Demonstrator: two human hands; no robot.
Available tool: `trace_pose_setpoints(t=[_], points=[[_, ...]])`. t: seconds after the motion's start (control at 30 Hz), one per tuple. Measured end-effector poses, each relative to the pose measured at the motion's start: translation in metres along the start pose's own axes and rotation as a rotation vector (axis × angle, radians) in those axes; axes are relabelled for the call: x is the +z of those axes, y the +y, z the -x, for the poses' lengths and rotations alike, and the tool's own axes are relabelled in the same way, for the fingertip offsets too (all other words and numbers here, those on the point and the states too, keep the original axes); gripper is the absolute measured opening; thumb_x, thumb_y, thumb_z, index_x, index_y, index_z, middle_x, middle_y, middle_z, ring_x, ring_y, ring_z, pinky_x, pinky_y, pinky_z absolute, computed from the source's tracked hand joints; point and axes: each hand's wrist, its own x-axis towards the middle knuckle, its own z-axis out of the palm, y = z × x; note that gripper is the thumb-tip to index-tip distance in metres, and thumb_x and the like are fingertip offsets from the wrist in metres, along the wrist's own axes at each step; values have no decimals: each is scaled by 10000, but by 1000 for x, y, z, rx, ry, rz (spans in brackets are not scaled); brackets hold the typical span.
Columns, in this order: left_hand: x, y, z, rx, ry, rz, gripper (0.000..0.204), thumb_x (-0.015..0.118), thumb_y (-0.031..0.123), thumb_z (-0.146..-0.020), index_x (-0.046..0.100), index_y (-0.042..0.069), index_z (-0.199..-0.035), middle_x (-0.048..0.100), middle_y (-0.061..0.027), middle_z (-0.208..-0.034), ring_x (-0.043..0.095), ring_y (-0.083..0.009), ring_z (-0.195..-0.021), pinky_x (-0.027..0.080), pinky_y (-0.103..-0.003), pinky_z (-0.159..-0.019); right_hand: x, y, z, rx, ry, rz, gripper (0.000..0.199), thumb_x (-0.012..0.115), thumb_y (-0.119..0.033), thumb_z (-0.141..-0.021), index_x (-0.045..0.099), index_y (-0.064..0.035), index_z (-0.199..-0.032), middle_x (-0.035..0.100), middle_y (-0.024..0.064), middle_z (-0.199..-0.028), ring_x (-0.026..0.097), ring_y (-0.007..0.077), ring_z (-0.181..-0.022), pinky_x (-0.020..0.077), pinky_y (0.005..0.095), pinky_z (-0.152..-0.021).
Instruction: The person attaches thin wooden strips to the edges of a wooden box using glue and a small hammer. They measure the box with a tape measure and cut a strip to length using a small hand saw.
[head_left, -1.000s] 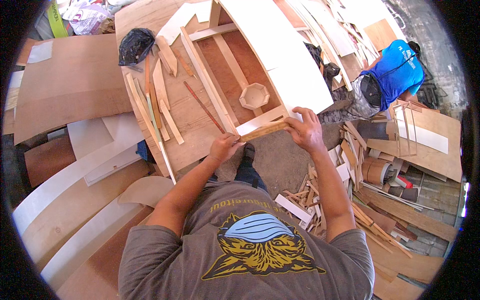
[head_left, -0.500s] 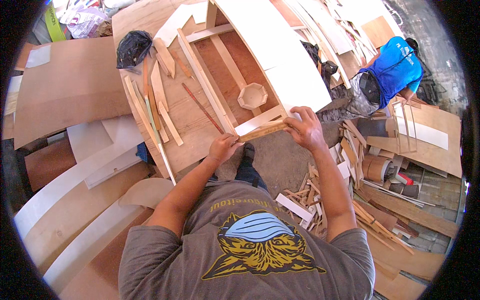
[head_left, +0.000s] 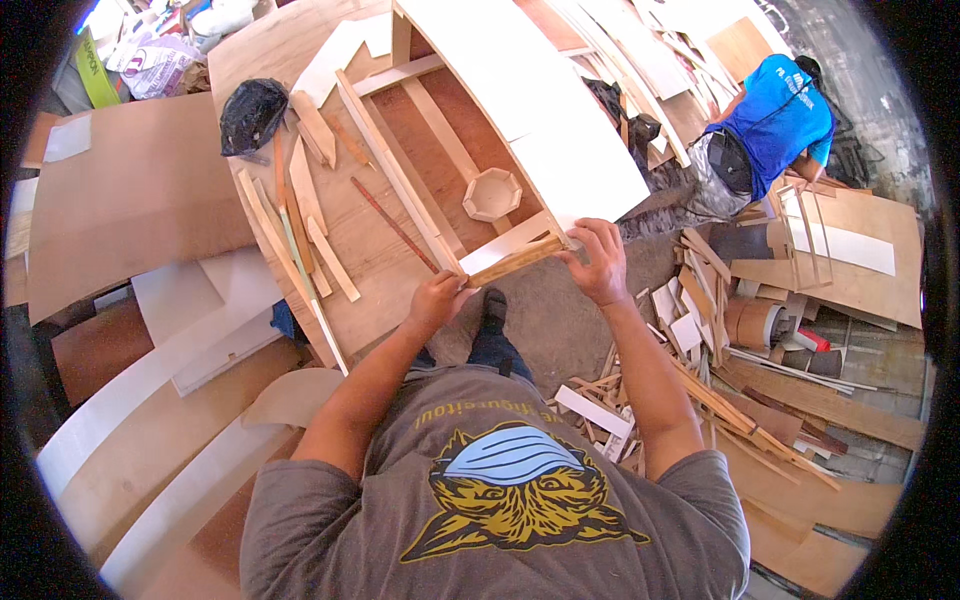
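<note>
A narrow wooden strip (head_left: 515, 262) lies across the near end of a long wooden frame (head_left: 390, 165). My left hand (head_left: 440, 300) is closed on the strip's left end, at the frame's near left corner. At the other end, the fingers of my right hand (head_left: 598, 262) pinch the strip beside the corner of a large white panel (head_left: 575, 125). That panel borders the frame's right side. Inside the frame, an octagonal wooden ring (head_left: 492, 194) sits over a lengthwise slat (head_left: 440, 125).
The plywood worktop (head_left: 345, 240) carries a black plastic bag (head_left: 253, 117), loose strips and a thin reddish stick (head_left: 395, 225). Large boards (head_left: 130, 190) lean at left. Wood offcuts (head_left: 600, 400) litter the floor at right, where another person in a blue shirt (head_left: 780, 125) bends over.
The strip now sits closer along the frame's end, with the wedge-shaped gap behind it narrower. Both hands keep hold of its ends. The whole view has shifted slightly.
</note>
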Motion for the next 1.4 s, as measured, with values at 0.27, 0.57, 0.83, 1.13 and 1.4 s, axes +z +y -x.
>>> trace_pose_setpoints(t=[0.27, 0.57, 0.83, 1.13, 1.4], points=[[7, -14, 3, 20, -21, -1, 259, 821, 269, -795, 723, 55, -903, 698, -97, -863, 707, -296, -733, 575, -397, -628, 0, -12, 1, 47, 60, 7, 466, 886, -180, -672, 643, -68, -1054, 631, 123, -1133, 584, 347, -1080, 491, 464, -914], [5, -14, 4, 32, 32, -30, 254, 832, 247, -776, 734, 64, -922, 704, -91, -871, 711, -278, -739, 583, -386, -631, 19, -9, 12, 64, 154, 53, 504, 910, -195, -654, 641, -71, -1062, 626, 122, -1157, 565, 346, -1117, 472, 473, -963], [8, -14, 5, 42, 30, 24, 238, 833, 182, -763, 729, 51, -932, 705, -87, -864, 703, -282, -735, 577, -387, -636, 23, -10, 21, 87, 156, 53, 433, 894, -214, -704, 655, -98, -1046, 623, 107, -1182, 538, 366, -1172, 443, 508, -1013], [2, -5, 2, 25, 46, 44, 247, 831, 187, -778, 729, 41, -950, 710, -88, -873, 708, -267, -742, 579, -363, -637, 24, -9, 26, 51, 145, 65, 495, 871, -189, -728, 617, -118, -1146, 590, 120, -1277, 506, 376, -1227, 407, 529, -1054], [-2, -3, 1, 8, 37, 39, 227, 820, 210, -797, 740, 53, -941, 710, -78, -892, 707, -261, -758, 579, -360, -652, 19, -15, 18, 21, 129, 55, 521, 839, -100, -721, 587, -83, -1176, 570, 151, -1273, 517, 390, -1188, 415, 539, -1042]])
